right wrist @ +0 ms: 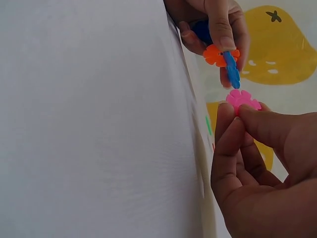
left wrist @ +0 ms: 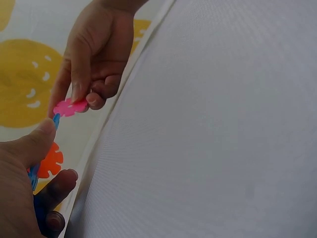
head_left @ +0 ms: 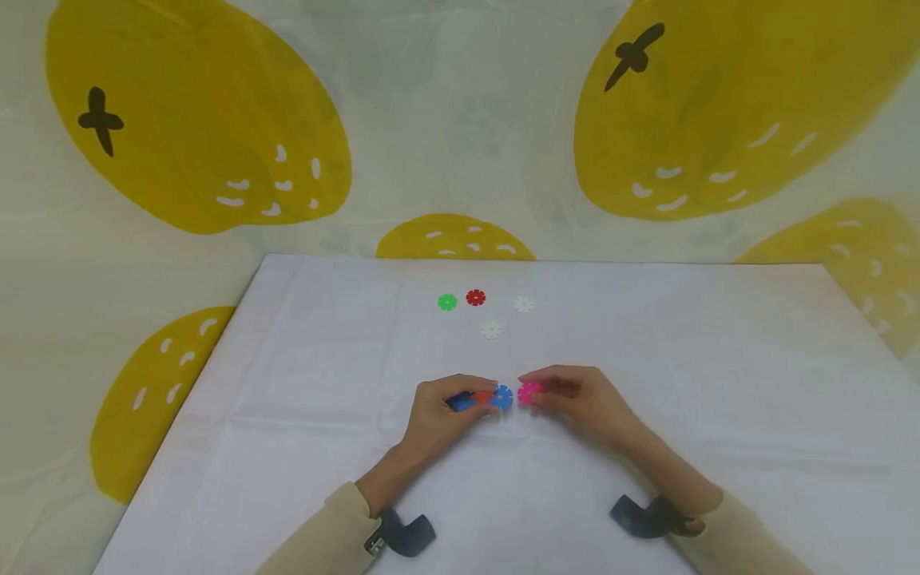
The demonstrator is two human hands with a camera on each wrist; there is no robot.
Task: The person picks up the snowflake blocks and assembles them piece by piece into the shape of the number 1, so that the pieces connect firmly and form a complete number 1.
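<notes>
My left hand (head_left: 449, 411) pinches a light blue notched building disc (head_left: 502, 398) between thumb and fingers. An orange disc (right wrist: 214, 55) is joined to it, and a dark blue disc (right wrist: 202, 30) sits deeper in the palm, partly hidden by the fingers. Opposite, my right hand (head_left: 592, 403) pinches a pink notched disc (head_left: 528, 393) by its edge. The pink disc is turned flat, across the upright light blue one, in the right wrist view (right wrist: 241, 100). Their rims face each other with almost no gap.
Farther back on the white-covered table (head_left: 323, 343) lie a green disc (head_left: 447, 303), a red disc (head_left: 476, 298) and two white discs, one at the right (head_left: 523, 304) and one nearer (head_left: 491, 330). A lemon-print cloth (head_left: 460, 144) hangs behind the table's far edge.
</notes>
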